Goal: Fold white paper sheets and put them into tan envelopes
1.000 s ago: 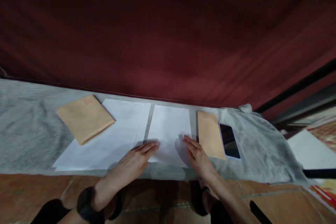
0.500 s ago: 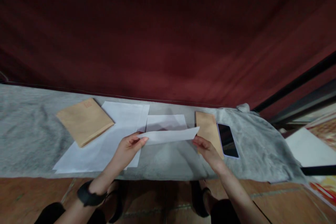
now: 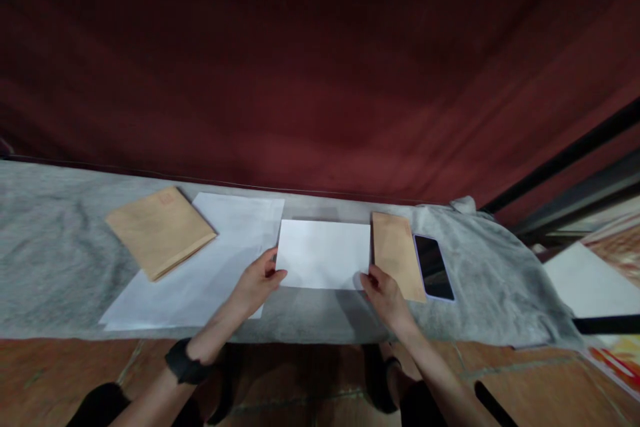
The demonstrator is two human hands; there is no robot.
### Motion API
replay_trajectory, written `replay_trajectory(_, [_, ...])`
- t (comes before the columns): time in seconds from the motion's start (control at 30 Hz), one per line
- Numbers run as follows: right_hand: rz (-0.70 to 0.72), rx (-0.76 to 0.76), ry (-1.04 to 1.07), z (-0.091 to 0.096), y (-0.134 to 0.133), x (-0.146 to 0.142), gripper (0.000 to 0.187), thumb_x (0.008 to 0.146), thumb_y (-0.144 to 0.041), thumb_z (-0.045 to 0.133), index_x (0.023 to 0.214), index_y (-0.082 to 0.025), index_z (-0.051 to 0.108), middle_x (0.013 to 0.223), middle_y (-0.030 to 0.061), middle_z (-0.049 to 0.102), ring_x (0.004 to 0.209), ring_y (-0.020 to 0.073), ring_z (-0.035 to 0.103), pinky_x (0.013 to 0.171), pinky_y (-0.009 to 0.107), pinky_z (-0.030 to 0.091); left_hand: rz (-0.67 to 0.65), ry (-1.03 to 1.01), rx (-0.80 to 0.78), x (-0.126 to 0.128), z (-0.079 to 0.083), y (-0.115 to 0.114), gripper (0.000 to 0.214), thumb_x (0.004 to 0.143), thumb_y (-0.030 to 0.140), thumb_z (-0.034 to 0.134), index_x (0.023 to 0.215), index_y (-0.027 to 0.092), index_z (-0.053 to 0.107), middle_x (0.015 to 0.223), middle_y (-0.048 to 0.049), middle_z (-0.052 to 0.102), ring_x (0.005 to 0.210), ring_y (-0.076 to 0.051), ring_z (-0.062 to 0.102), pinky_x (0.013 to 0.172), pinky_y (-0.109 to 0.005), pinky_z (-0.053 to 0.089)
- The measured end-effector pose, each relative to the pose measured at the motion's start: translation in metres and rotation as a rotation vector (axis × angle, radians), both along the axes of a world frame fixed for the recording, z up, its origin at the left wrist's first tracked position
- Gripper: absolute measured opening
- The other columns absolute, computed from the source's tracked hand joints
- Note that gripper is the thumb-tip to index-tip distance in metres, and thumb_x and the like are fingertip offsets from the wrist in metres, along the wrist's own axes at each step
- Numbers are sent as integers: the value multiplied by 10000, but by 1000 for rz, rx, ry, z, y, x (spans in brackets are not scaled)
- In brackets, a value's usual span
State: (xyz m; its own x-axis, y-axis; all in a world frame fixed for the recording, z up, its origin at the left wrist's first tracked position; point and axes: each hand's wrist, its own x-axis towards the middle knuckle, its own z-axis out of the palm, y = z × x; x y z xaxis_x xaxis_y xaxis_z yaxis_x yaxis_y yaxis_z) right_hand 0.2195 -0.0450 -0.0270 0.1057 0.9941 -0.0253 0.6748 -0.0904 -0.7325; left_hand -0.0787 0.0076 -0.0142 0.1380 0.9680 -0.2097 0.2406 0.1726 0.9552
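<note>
A white folded-looking sheet of paper (image 3: 324, 255) is held level between my two hands, over the grey cloth. My left hand (image 3: 259, 280) pinches its lower left corner, thumb on top. My right hand (image 3: 384, 292) grips the lower right corner the same way. To the left lie larger white sheets (image 3: 220, 280), partly under a stack of brown envelopes (image 3: 163, 230). A single brown envelope (image 3: 397, 253) lies just right of the held paper, close to my right hand. The white paper seen earlier beneath is hidden now.
A dark phone (image 3: 434, 268) with a pale purple edge lies right of the single envelope. The grey cloth (image 3: 500, 280) covers the long surface. Behind it hangs a dark red curtain (image 3: 320, 113). Black bars (image 3: 560, 160) and a white panel (image 3: 595, 280) stand at the right.
The paper has turned from nearly edge-on to face up, showing its broad side. Both hands moved slightly down with it; my left hand also shifted right.
</note>
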Motion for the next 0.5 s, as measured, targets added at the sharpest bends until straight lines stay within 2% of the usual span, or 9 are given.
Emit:
replay_trajectory(0.1, [-10, 87, -215, -6, -5, -6, 203, 901, -310, 449, 938, -211, 622, 710, 30, 676, 645, 203, 650, 598, 281, 477, 26, 92, 19, 2, -7, -2, 567, 711, 418, 645, 1215, 170, 568, 566, 91, 523, 504, -131, 500, 503, -240, 410])
replay_trajectory(0.17, [-21, 150, -330, -11, -8, -10, 341, 901, -268, 442, 1199, -172, 579, 902, 93, 733, 780, 249, 698, 682, 327, 520, 34, 139, 52, 3, -10, -1, 575, 726, 416, 629, 1242, 167, 566, 541, 101, 485, 482, -130, 476, 488, -239, 391])
replay_trajectory(0.27, [-20, 200, -437, -16, -13, -15, 582, 911, -239, 440, 1475, -122, 356, 1189, 170, 692, 973, 299, 703, 795, 387, 545, 22, 203, 113, 4, -14, 0, 601, 767, 395, 596, 1316, 159, 538, 527, 107, 444, 468, -128, 441, 479, -238, 354])
replay_trajectory(0.37, [-16, 176, -511, -14, -18, -19, 652, 913, -228, 462, 1537, -155, 283, 1188, 162, 682, 942, 303, 705, 794, 397, 552, -2, 288, 157, 5, -16, -1, 665, 806, 370, 564, 1422, 141, 456, 523, 111, 414, 463, -130, 411, 485, -240, 321])
replay_trajectory(0.5, [-21, 178, -602, -5, -21, -23, 578, 929, -221, 454, 1502, -198, 383, 1145, 162, 647, 874, 297, 683, 736, 412, 568, -29, 377, 170, 6, -16, -2, 716, 824, 327, 553, 1488, 123, 380, 550, 98, 450, 499, -143, 461, 523, -248, 333])
